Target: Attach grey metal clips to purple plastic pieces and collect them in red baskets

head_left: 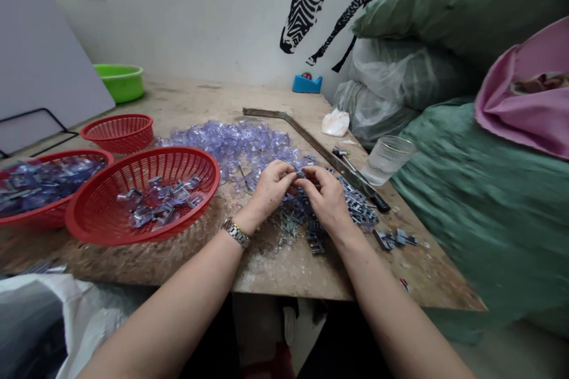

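My left hand [272, 188] and my right hand [326, 196] meet fingertip to fingertip over the table. Both are closed in a pinch around something small, mostly hidden by the fingers. Behind them spreads a pile of clear purplish plastic pieces [240, 145]. Dark grey plastic parts [360, 204] lie beside and beneath my right hand. Small metal pins [288, 228] are scattered on the wood below my hands. To the left, a red basket [95, 225] holds several clear pieces with grey parts attached [164, 201].
Another red basket [48, 216] is full of similar pieces; a third red basket [116, 136] and a green basin [122, 83] stand behind. A metal bar [311, 142] lies right of the pile, near a glass [386, 160]. Green sacks [480, 207] crowd the table's right edge.
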`<state>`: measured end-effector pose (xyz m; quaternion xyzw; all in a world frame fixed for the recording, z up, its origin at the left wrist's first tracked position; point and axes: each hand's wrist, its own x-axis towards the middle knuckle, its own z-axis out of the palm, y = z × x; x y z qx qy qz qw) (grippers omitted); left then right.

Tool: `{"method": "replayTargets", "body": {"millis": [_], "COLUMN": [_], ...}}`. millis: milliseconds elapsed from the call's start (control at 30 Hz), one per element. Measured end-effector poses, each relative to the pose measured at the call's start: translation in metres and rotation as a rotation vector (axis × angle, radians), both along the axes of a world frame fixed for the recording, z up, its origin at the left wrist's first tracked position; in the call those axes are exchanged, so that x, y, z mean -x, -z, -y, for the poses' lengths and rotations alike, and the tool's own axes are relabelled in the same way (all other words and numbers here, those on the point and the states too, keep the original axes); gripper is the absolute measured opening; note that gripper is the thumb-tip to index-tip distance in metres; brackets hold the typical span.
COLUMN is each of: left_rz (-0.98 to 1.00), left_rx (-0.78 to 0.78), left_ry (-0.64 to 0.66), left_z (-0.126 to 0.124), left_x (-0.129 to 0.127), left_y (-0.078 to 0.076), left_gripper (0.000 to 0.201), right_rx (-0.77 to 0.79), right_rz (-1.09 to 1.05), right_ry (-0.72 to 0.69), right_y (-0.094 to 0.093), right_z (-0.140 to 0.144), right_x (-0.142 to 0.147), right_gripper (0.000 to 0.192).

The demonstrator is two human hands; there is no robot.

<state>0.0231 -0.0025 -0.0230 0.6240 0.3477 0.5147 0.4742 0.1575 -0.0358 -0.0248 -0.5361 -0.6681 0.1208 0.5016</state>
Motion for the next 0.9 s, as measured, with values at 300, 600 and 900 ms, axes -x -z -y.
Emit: {"method": "replayTargets", "body": {"millis": [300, 600, 900], "left_rz": [-0.012, 0.011, 0.033], "left_rx": [0.132, 0.121, 0.101], "left_ry": [0.137, 0.198, 0.239], "left_z": [0.0, 0.005, 0.005], "left_x": [-0.001, 0.003, 0.003], "left_y": [0.002, -0.008, -0.008], "left_gripper": [0.012, 0.012, 0.015], "right_rx": [-0.034, 0.038, -0.012], "right_rz": [0.039, -0.16, -0.239], "right_ry": [-0.013, -0.133, -0.105], "right_y": [-0.003, -0.006, -0.007], "right_z": [0.001, 0.002, 0.005], "right_x": [-0.001, -0.005, 0.0], "right_gripper": [0.014, 0.015, 0.008]}}
